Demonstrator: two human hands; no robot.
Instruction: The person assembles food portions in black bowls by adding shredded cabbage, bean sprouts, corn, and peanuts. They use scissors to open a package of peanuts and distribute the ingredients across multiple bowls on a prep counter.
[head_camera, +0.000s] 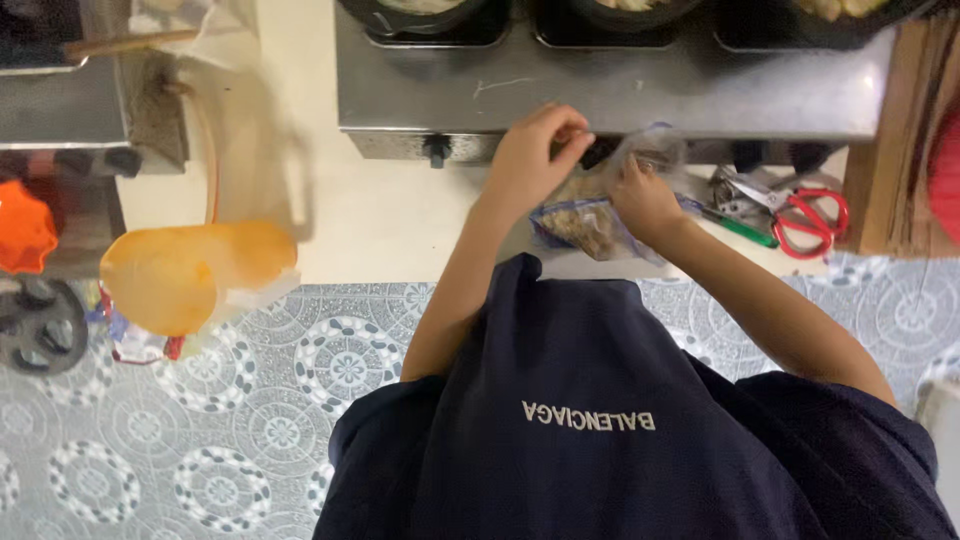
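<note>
Two hands are working a clear plastic bag (590, 215) of brownish food at frame centre: left hand (530, 160) fingers pinching its top, right hand (645, 200) gripping its side. Red scissors (805, 215) are lying nearby on the table (380, 220).

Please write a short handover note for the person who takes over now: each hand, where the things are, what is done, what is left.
Left hand: raised over the counter, fingertips pinching the top edge of the clear plastic bag.
Right hand: gripping the same bag at its upper right side.
Bag: on the counter before the steel cooker, holding brownish food.
Nearby: red-handled scissors to the right, orange bag at the left edge.
Done: food is in the bag.
Left: the bag's mouth looks gathered, not visibly closed.
</note>
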